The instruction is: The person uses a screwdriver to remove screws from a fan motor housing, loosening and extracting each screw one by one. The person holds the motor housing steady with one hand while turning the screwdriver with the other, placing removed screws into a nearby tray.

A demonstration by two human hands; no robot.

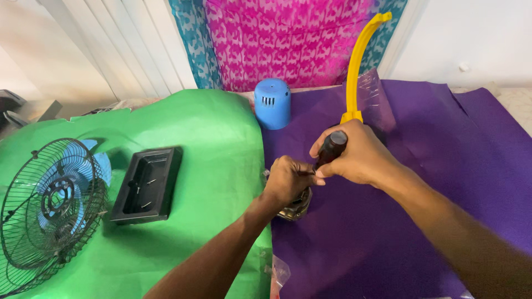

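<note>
Hands [324, 166] grip dark smooth screwdriver handle [331, 148] over metallic motor [296, 206].

My right hand [357, 155] grips a dark screwdriver handle [331, 148]; my left hand [288, 180] steadies a metal motor part [296, 207] on purple sheet [360, 238]; fan guard [50, 213] and black tray [148, 184] lie on green sheet [216, 144].

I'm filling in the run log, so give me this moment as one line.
left hand: steadies metal motor part | right hand: grips dark screwdriver handle | nearby: black tray, fan guard, blue cover
</note>
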